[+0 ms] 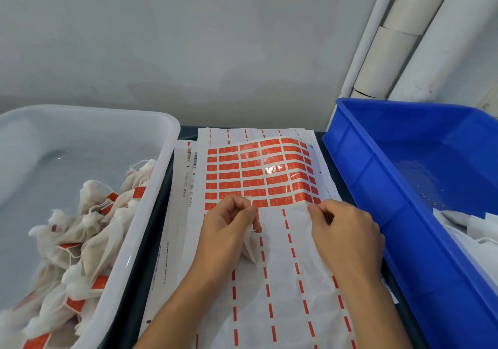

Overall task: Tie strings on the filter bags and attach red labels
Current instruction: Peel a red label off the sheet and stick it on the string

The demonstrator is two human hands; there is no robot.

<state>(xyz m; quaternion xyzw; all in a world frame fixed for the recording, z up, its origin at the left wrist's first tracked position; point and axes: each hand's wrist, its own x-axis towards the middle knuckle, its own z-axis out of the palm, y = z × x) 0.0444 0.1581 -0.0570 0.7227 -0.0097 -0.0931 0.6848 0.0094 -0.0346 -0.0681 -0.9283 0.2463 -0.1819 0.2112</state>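
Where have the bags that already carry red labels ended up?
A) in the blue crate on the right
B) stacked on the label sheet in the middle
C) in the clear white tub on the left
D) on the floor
C: the white tub on the left holds a heap of tied filter bags with red labels on them, while the blue crate shows only plain white bags.

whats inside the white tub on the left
The white tub holds a pile of tied filter bags, many with red labels. What lies under the pile is hidden.
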